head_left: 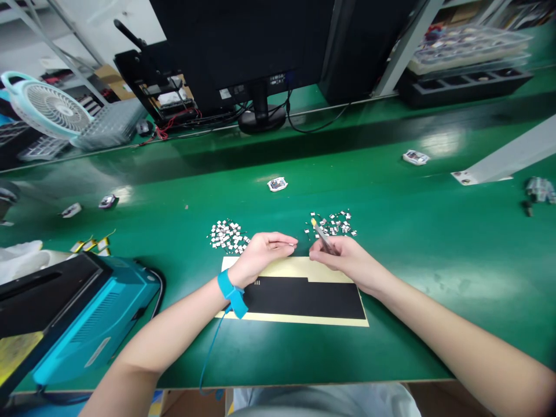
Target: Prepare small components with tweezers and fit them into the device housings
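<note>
My left hand [264,252], with a blue wrist strap [232,292], is over the upper edge of a cream sheet [286,266]. Its thumb and fingers are pinched on a small white part, mostly hidden by the fingertips. Just to the right, my right hand [343,255] is closed around metal tweezers [324,237] whose far end looks yellow. Under both hands, the sheet bears a black strip [304,298] with a few small pale marks near its left end. A pile of small white parts [226,234] lies beyond my left hand, and a looser scatter [341,223] lies beyond my right.
A blue-and-black machine [95,318] stands at the left front, near several yellow-edged pieces [91,244]. White-cased devices [277,184] are spread across the green bench. A monitor [247,46] and a fan [54,107] stand behind. A slanted metal post [508,153] is at right.
</note>
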`<state>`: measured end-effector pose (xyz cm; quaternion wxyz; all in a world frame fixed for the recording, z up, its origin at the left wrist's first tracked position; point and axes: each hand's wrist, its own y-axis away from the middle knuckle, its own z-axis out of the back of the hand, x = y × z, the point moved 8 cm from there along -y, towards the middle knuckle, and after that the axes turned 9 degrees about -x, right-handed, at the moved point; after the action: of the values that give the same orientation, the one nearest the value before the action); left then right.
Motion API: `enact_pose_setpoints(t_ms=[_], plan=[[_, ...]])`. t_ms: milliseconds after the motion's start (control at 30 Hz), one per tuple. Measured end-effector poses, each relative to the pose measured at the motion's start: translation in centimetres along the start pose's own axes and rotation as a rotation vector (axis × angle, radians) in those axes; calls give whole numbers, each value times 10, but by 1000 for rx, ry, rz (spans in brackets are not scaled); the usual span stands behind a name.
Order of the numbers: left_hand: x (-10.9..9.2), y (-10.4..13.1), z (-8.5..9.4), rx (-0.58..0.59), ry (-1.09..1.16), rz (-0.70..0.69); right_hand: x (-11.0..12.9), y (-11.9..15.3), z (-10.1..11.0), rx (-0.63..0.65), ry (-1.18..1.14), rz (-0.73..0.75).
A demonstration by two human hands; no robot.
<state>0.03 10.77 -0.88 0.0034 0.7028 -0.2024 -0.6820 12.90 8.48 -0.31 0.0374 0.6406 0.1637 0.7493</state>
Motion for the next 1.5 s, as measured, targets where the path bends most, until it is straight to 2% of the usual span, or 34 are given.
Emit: enact_pose_setpoints(t_ms=[167, 400, 633, 733, 967, 1167, 1333, 1500], plan=[[-18, 8, -2, -71, -182, -269, -4, -2, -4, -2, -113, 3], [-26, 21, -5, -138, -272, -505, -2, 1, -13, -3, -262, 1], [-44, 36, -11, -177, -500, -779, 7, 6, -22, 11, -284, 80], [-48, 40, -13, -188, -560, -849, 9, 6, -22, 11, -287, 92], [-50, 44, -15, -186, -631, -916, 7, 5, -23, 3, -267, 85], [-50, 47, -19, -166, -658, -943, 0, 4, -18, -98, -318, 34], [-46, 42, -14, -176, -569, -835, -4, 3, -15, -69, -406, -45], [-38, 33, -9, -157, -434, -698, -3, 1, -12, -23, -349, -46]])
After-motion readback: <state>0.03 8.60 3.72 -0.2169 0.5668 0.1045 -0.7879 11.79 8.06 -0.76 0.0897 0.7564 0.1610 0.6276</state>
